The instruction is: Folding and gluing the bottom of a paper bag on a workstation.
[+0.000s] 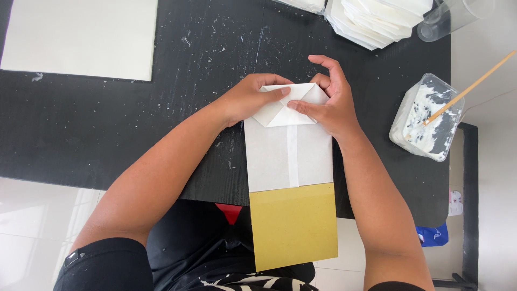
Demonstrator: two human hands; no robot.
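Closest to us, the gold end of the paper bag [293,226] hangs past the near edge of the black counter [107,124], over our lap. Further up, the same flat bag turns white, with a narrow pale seam strip running lengthwise down its middle. Its far end is folded into a diamond-like flap with creased triangular corners. Our left hand [250,99] lies flat on the left side of that fold, fingers pressing down, not gripping. Our right hand [328,102] presses the right side with its fingertips, fingers bent and loose, also holding nothing closed. To the right stands a clear tub of white paste [425,118] with a thin wooden stick [474,86] leaning in it. Beyond lie a stack of folded white paper [377,19] and, far left, a white sheet [81,37].
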